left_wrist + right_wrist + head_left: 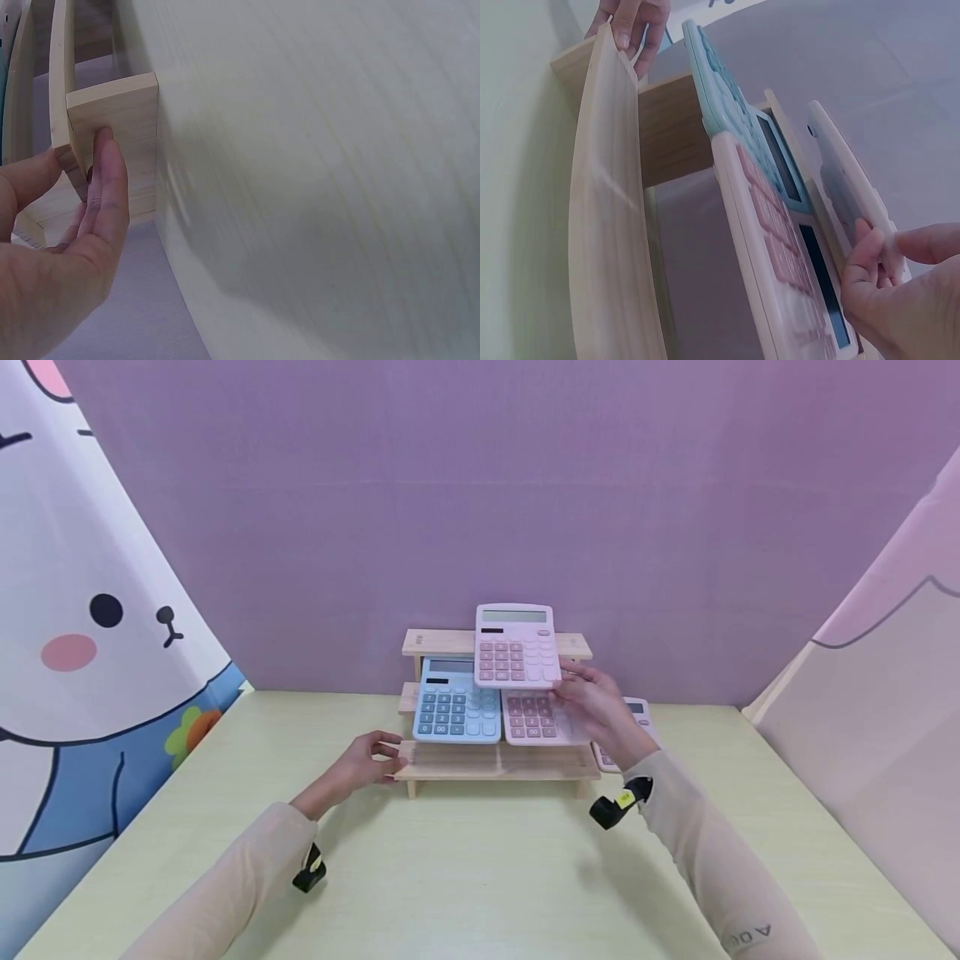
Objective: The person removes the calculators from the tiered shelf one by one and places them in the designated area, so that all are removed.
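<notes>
A small stepped wooden shelf [495, 764] stands at the back of the table. My left hand [367, 762] grips the left end of its lowest board, thumb on top and fingers beneath, as the left wrist view shows. With my right hand [597, 703] I pinch a pink calculator [517, 620] by its lower right corner. It leans back at the top tier, screen up. On the tier below it, a blue calculator [450, 718] and another pink calculator [531, 727] tilt side by side; the held one overlaps their upper parts in the head view.
One more calculator [637, 708] lies on the table [480, 877] to the right of the shelf, partly hidden by my right hand. A purple cloth backdrop [480, 510] rises right behind the shelf. Printed cartoon cloth [90, 560] hangs on the left.
</notes>
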`<state>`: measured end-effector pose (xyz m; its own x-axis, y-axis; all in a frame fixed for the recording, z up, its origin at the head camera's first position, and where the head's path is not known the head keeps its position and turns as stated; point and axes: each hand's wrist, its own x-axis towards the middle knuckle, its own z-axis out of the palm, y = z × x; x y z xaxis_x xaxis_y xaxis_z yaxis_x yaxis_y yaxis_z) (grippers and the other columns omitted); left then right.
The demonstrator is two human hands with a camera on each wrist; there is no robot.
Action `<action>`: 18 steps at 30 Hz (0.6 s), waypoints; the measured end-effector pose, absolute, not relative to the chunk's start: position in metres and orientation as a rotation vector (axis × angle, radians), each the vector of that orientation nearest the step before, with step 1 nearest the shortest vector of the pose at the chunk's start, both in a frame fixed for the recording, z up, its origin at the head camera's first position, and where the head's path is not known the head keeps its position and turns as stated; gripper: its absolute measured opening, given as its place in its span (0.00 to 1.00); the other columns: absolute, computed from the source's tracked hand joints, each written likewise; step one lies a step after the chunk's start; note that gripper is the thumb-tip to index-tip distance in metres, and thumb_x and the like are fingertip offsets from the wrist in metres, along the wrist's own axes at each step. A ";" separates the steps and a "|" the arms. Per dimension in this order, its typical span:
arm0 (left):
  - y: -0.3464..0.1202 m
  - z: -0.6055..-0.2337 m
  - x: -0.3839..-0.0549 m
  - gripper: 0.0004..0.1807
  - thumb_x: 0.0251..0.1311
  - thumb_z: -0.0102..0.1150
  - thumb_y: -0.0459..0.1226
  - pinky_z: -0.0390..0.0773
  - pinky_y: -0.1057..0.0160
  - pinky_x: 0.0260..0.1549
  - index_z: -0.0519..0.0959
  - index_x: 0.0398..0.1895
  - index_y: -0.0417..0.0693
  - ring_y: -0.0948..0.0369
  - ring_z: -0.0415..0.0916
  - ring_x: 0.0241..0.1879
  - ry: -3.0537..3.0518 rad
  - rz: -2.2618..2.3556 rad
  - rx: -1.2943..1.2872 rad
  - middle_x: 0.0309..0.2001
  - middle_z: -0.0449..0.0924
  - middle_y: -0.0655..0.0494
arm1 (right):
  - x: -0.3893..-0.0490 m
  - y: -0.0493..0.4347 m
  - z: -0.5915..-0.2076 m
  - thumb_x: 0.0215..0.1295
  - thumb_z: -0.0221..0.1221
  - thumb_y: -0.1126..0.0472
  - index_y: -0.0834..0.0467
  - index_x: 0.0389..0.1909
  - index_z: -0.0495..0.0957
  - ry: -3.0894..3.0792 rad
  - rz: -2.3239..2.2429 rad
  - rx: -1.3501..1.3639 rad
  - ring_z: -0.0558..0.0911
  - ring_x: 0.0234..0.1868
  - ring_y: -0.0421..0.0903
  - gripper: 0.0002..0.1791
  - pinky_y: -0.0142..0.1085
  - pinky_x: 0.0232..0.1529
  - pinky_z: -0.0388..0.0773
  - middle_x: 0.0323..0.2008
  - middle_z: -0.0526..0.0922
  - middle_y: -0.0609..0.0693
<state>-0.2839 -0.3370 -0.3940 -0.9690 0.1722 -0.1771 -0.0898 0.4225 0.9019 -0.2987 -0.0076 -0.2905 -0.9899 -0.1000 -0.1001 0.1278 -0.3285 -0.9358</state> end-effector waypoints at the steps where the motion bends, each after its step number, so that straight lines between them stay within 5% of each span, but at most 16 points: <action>1: -0.337 -0.394 -0.284 0.28 0.59 0.55 0.33 0.83 0.59 0.40 0.60 0.61 0.34 0.54 0.76 0.42 2.435 1.567 0.067 0.54 0.67 0.35 | -0.298 -0.005 -0.290 0.58 0.47 0.79 0.63 0.66 0.54 1.728 -2.450 0.038 0.76 0.35 0.40 0.33 0.26 0.42 0.77 0.44 0.70 0.52; 18: -0.338 -0.396 -0.284 0.26 0.59 0.56 0.33 0.84 0.60 0.39 0.62 0.60 0.35 0.55 0.76 0.41 2.439 1.569 0.066 0.54 0.68 0.35 | -0.288 0.029 -0.294 0.59 0.47 0.78 0.66 0.66 0.51 1.806 -2.416 -0.021 0.77 0.36 0.40 0.33 0.26 0.43 0.78 0.43 0.73 0.51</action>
<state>-0.2842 -0.3377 -0.3957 -0.9701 0.1666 -0.1766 -0.0917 0.4224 0.9018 -0.2880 0.0287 -0.2939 -0.9921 -0.1081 -0.0638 0.0918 -0.2778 -0.9562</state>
